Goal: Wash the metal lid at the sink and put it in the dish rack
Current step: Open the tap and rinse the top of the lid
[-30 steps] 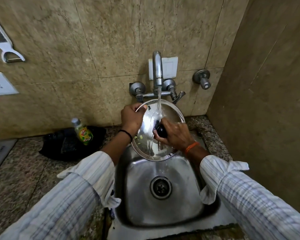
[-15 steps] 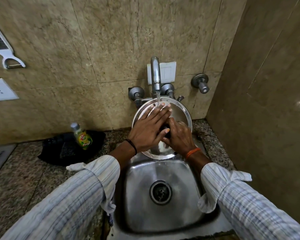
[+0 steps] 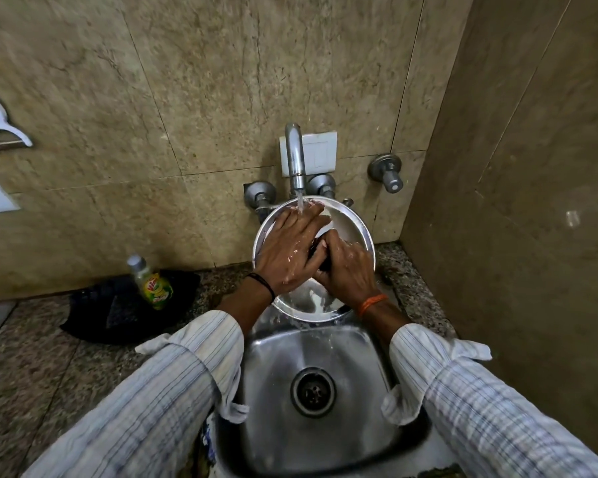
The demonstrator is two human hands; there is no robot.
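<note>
Under the tap [image 3: 295,157], above the back of the steel sink [image 3: 328,353], I hold the metal lid [image 3: 349,224] tilted, its round face turned toward me and upward, top edge near the wall and lower edge dipping over the basin. Being a disc, it has no long axis to speak of. My right hand [image 3: 347,269] is closed around the dark knob at its centre — clamped there — while my left hand [image 3: 289,248] lies flat, fingers spread, palm pressed on the lid's face. Water runs from the spout onto my left fingers [image 3: 302,215] and streams off the lid's lower rim.

Left of the sink, on the speckled granite counter [image 3: 32,367], a green dish-soap bottle [image 3: 152,284] stands on a black cloth [image 3: 118,312]. Beige stone tiles cover the walls — a peeler [image 3: 0,131] hangs at far left.
</note>
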